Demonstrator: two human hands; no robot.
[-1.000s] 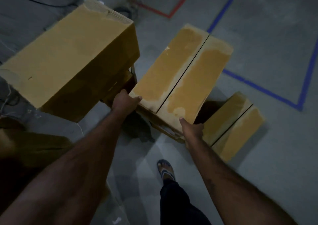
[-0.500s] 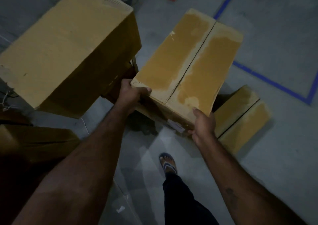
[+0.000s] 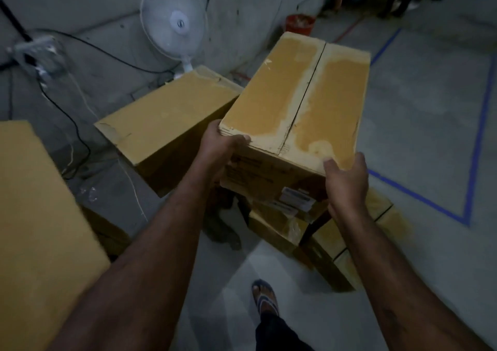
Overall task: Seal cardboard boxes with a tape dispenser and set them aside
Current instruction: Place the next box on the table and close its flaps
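**Box gripped at both near corners, seam looks untaped**

You hold the box (image 3: 295, 95) by its near end, probably to keep the long load level. Your left hand (image 3: 220, 146) wraps its near-left corner with the thumb on top. Your right hand (image 3: 347, 181) hooks a thumb over its near-right corner, fingers hidden underneath. In the dim light you cannot tell whether the seam is taped. No dispenser shows. Cartons (image 3: 349, 243) below it are partly covered.
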